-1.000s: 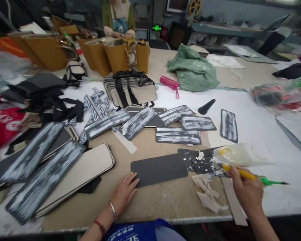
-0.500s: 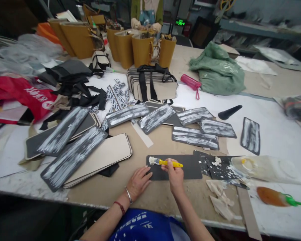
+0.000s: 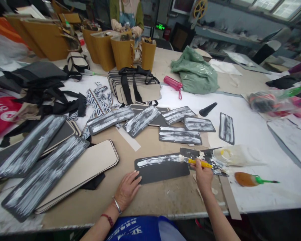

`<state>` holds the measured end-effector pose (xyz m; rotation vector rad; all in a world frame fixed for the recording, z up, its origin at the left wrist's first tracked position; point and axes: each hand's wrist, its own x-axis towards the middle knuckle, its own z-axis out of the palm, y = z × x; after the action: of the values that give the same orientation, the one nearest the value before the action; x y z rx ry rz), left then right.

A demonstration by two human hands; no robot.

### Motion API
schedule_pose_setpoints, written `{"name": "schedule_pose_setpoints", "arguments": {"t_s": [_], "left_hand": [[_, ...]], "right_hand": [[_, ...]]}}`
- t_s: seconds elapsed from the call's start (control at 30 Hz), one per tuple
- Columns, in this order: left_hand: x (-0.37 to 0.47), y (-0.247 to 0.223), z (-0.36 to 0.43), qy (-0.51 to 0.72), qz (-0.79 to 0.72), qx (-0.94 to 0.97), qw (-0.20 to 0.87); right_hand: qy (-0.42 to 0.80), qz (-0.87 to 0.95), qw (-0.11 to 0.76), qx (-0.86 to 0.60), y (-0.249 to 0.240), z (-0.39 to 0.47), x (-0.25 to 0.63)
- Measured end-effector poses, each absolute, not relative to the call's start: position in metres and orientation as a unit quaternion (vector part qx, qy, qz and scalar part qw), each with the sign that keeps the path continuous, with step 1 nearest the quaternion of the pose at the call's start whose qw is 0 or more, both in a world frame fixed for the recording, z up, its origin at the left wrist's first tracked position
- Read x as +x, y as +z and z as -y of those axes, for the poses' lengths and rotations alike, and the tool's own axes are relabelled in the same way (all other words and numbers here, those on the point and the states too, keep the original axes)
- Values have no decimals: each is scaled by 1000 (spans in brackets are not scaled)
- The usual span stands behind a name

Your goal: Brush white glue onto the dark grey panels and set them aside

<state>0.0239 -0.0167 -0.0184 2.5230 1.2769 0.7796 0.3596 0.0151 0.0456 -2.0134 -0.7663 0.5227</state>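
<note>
Dark grey card, one rounded panel [image 3: 163, 169], lies flat on the brown worktable [image 3: 150, 204] directly before the person, with a single white glue streak along its upper edge. The left hand [image 3: 127, 189] rests at the panel's 8 o'clock corner, fingers spread flat, fingertips touching the card and pinning it down. The right hand [image 3: 203, 173] sits at the panel's 3 o'clock end, fingers closed around a yellow-handled brush [image 3: 195, 162]; its white-loaded bristles touch the panel's upper right corner. At 12 o'clock from the panel lie several glue-streaked panels [image 3: 180, 135], set apart in a loose row. At 2 o'clock, just beyond the brush, lies a clear plastic glue container [image 3: 237, 155]. A second person [image 3: 126, 15] stands at the far table edge behind tan bags [image 3: 122, 52].
</note>
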Motion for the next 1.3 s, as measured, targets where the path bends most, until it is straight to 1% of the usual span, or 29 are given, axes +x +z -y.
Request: {"name": "schedule_pose_setpoints", "arguments": {"t_s": [0.1, 0.17, 0.3, 0.4, 0.47, 0.57, 0.67, 0.77, 0.93, 1.03, 1.17, 1.23, 1.3], "left_hand": [[24, -13, 15, 267, -433, 853, 112], [24, -9, 14, 272, -437, 848, 131], [23, -3, 14, 300, -449, 822, 182], [19, -5, 13, 309, -448, 811, 215], [15, -9, 13, 307, -441, 812, 226], [12, -15, 12, 303, -423, 829, 203], [11, -16, 11, 301, -406, 846, 169], [13, -11, 11, 295, -397, 855, 157], [14, -7, 13, 288, -399, 857, 152], [16, -11, 14, 292, -412, 851, 145], [27, -14, 20, 323, -453, 813, 174], [36, -13, 23, 352, -502, 764, 201], [45, -12, 24, 378, -564, 694, 241]], "right_hand": [[182, 321, 450, -813, 55, -9, 361], [192, 335, 454, -803, 62, -1, 346], [302, 348, 457, -761, 72, 22, 285], [378, 356, 466, -716, 70, 35, 232], [407, 356, 469, -698, 66, 40, 204], [418, 358, 472, -689, 55, 42, 184], [386, 355, 473, -708, 47, 43, 198], [318, 345, 461, -753, 43, 42, 242], [188, 330, 415, -827, 46, 39, 329], [116, 353, 385, -845, 53, 38, 354], [-6, 490, 347, -800, 59, 42, 346], [-18, 560, 336, -757, 59, 46, 326], [3, 604, 333, -725, 58, 51, 299]]}}
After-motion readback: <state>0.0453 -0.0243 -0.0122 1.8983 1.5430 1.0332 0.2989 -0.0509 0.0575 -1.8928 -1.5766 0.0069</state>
